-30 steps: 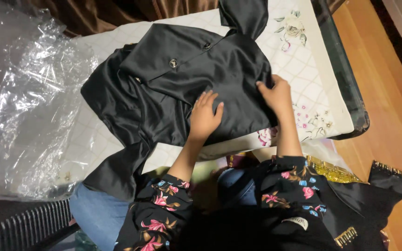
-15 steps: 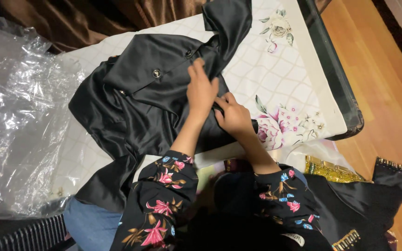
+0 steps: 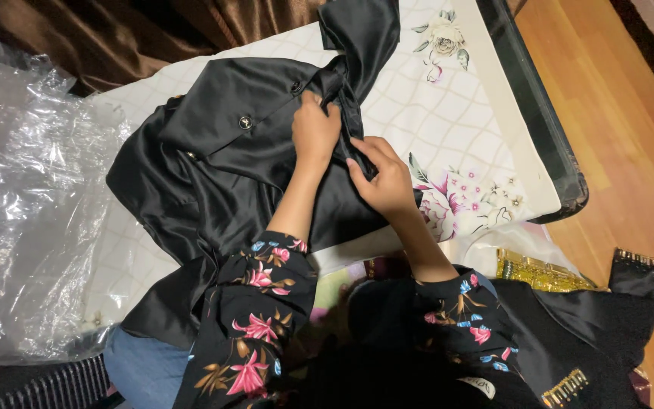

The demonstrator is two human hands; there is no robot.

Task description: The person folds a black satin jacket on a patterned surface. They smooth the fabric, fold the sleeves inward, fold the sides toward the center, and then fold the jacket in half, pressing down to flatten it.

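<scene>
Jacket (image 3: 213, 167), black satin, spread on quilted floral pad (image 3: 448, 129).
Left hand (image 3: 315, 130) pinching its front edge; right hand (image 3: 382, 178) gripping a fold just beside; clear plastic (image 3: 32, 212) at left.

Crumpled clear plastic bag (image 3: 32, 204), perhaps packaging

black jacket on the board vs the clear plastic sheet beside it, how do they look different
The black jacket is opaque satin with buttons; the clear plastic sheet is see-through and crinkled. Both hands, left and right, grip the jacket; the sheet lies untouched. Both are shiny and rumpled.
</scene>
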